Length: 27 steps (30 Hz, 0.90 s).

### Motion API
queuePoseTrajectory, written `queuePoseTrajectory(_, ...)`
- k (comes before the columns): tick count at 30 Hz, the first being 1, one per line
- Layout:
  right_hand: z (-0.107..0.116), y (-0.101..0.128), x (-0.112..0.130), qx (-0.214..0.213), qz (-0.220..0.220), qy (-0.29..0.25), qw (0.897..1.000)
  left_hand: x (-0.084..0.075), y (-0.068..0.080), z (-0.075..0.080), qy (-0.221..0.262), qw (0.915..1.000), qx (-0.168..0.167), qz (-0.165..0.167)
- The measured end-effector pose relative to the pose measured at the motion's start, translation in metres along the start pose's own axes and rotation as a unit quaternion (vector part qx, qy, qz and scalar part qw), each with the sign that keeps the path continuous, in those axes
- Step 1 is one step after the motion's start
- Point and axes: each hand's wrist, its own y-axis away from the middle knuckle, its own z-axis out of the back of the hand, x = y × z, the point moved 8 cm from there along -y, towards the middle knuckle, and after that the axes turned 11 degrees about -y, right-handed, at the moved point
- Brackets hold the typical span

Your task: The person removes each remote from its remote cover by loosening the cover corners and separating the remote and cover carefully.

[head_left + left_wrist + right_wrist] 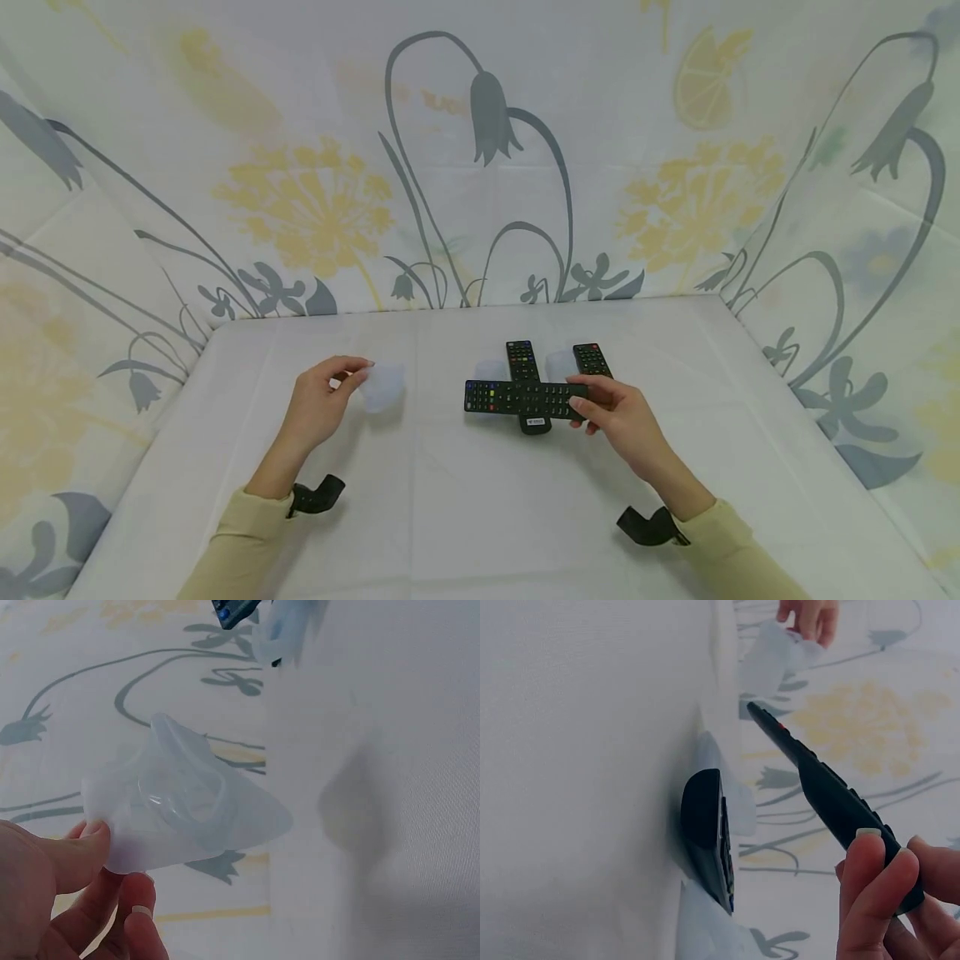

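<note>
Head view shows the right hand pinching a stiff, light remote control by its end above the desk, while the left hand pinches a soft, floppy translucent silicone cover at its edge.

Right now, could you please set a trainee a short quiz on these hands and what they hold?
1. True or false: the right hand holds a remote above another remote.
2. What does the left hand pinch? A. a black remote B. a clear soft cover C. nothing
3. Fill in: besides the held remote, ___ remotes lie on the table.

Key
1. True; it crosses over the one lying flat.
2. B.
3. Two; the second lies farther right.
</note>
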Motion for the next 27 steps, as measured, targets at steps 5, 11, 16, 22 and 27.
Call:
queuePoseTrajectory(5, -0.005, 0.001, -0.002, 0.007, 0.002, 0.01, 1.0, 0.002, 0.001, -0.002, -0.003, 1.0, 0.007, 0.004)
queuePoseTrajectory(11, -0.008, 0.002, 0.0, 0.008, 0.009, 0.011, 1.0, 0.004, 0.002, -0.006, -0.009, 0.9996, 0.024, 0.015)
queuePoseTrajectory(16, -0.009, 0.001, -0.002, 0.004, 0.006, 0.002, 1.0, 0.004, -0.001, -0.008, -0.009, 0.9994, 0.029, 0.016)
queuePoseTrajectory(22, -0.015, -0.001, -0.009, 0.003, -0.013, -0.027, 1.0, 0.009, -0.006, -0.011, -0.006, 0.9992, 0.033, 0.02)
queuePoseTrajectory(27, -0.02, -0.001, -0.012, -0.003, -0.017, -0.039, 0.999, 0.018, -0.006, -0.015, -0.011, 0.998, 0.048, 0.039)
